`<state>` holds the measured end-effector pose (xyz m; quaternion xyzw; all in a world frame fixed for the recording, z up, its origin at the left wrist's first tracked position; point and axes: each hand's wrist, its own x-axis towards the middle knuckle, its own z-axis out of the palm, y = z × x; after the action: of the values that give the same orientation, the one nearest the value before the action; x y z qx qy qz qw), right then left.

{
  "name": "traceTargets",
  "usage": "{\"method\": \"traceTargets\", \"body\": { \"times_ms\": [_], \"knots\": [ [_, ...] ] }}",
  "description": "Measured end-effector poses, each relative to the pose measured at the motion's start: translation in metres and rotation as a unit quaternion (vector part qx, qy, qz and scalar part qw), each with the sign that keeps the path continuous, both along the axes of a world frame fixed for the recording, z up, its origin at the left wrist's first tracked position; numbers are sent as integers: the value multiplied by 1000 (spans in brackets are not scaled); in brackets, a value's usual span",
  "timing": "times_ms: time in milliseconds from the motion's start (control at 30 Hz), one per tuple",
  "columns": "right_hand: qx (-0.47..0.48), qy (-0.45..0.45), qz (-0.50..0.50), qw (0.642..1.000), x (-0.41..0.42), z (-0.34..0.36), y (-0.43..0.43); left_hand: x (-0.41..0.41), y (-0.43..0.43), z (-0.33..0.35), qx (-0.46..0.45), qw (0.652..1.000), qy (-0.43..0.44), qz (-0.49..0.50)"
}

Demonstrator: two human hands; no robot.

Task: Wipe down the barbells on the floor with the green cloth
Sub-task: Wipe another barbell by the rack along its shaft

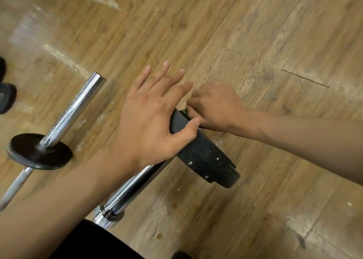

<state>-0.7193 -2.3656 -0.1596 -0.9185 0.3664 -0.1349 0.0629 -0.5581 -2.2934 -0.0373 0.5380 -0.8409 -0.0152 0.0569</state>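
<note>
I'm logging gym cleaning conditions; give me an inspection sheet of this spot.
Surface: wooden floor, scattered white specks.
Job's things: near barbell, its black plate white-flecked; second barbell to its left; green cloth barely visible behind the plate.
Clutter: dark objects at left edge, unidentifiable.
Hands: left hand rests on plate rim, fingers straight; right hand holds cloth at plate's far side.
Cables: nothing seen.
Surroundings: nothing seen beyond floor.

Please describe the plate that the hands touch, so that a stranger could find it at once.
On the wood floor lie two chrome barbells. The plate sits on the middle barbell, under the left hand. Unlike the small plate at left, it is bigger, with a notched rim and white specks.
</note>
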Motion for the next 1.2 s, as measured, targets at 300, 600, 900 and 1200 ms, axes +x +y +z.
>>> {"method": "traceTargets", "body": {
  "times_ms": [300,600,900,1200],
  "knots": [
    [22,50,18,998,-24,11,39,-35,43,6,1,1000,-24,-1],
    [-12,-21,39,999,-94,-20,89,-29,47,12,93,995,-26,-30],
    [31,-28,9,999,-103,-8,115,-64,82,7,85,980,7,-181],
    [204,124,-53,970,-94,27,103,-99,115,1,43,979,14,-201]
  ]
}}
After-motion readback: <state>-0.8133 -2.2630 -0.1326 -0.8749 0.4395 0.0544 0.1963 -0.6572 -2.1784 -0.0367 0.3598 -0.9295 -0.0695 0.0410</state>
